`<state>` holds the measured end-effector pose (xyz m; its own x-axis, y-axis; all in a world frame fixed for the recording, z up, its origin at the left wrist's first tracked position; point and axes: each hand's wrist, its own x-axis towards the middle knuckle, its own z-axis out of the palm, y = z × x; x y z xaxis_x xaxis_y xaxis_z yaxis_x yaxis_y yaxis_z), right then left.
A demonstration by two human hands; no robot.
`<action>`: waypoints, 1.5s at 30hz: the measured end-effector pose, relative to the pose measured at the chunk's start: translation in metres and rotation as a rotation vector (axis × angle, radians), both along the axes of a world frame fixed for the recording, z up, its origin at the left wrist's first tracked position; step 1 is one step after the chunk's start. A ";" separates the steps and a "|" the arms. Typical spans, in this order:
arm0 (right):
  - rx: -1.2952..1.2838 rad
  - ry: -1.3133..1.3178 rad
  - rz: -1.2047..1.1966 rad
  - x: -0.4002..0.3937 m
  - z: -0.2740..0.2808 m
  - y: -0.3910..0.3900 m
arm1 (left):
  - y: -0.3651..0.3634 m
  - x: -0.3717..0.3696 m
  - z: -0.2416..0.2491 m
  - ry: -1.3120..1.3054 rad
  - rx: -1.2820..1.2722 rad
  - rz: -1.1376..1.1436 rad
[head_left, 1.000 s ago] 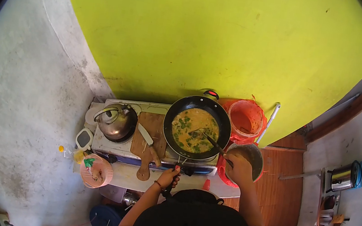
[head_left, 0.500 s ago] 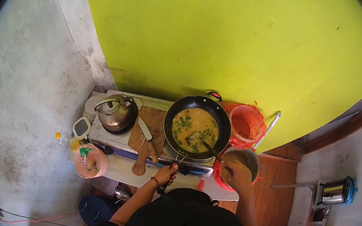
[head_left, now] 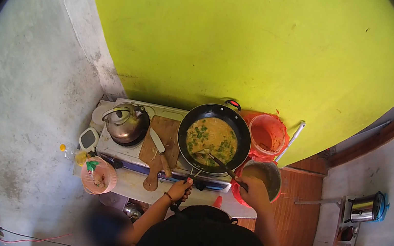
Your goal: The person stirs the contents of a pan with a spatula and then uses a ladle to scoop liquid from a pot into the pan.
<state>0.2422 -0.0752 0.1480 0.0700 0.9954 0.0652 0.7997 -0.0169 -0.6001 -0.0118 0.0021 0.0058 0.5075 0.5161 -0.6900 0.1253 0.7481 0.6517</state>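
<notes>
My left hand (head_left: 181, 191) is wrapped round the handle of a black wok (head_left: 185, 146), which sits on the right side of the stove. In the wok lies a yellow-orange mixture (head_left: 215, 134) with green pieces. My right hand (head_left: 253, 191) grips the dark handle of a spatula (head_left: 225, 167); the tip is in the mixture near the wok's lower side. Left of the wok, a knife (head_left: 157, 141) with a wooden handle rests on a wooden cutting board (head_left: 151, 179).
A metal kettle (head_left: 127, 129) stands on the stove's left side. A pink basket (head_left: 110, 181) is at front left. Right of the wok are a red-lined bucket (head_left: 281, 138) and a grey pot (head_left: 275, 177). A yellow-green wall (head_left: 246, 45) rises behind.
My right hand has moved slightly left and down with the spatula, whose tip has shifted left through the mixture. My left hand keeps its hold on the wok handle.
</notes>
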 end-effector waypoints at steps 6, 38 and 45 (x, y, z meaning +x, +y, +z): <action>-0.013 -0.059 -0.001 0.009 0.012 -0.006 | -0.001 0.000 0.000 0.006 0.018 -0.001; -0.050 0.238 -0.197 0.011 0.018 0.020 | -0.001 0.001 0.006 0.026 0.043 -0.029; 0.021 0.090 -0.384 0.035 -0.001 0.054 | -0.001 0.001 0.004 0.035 0.031 -0.023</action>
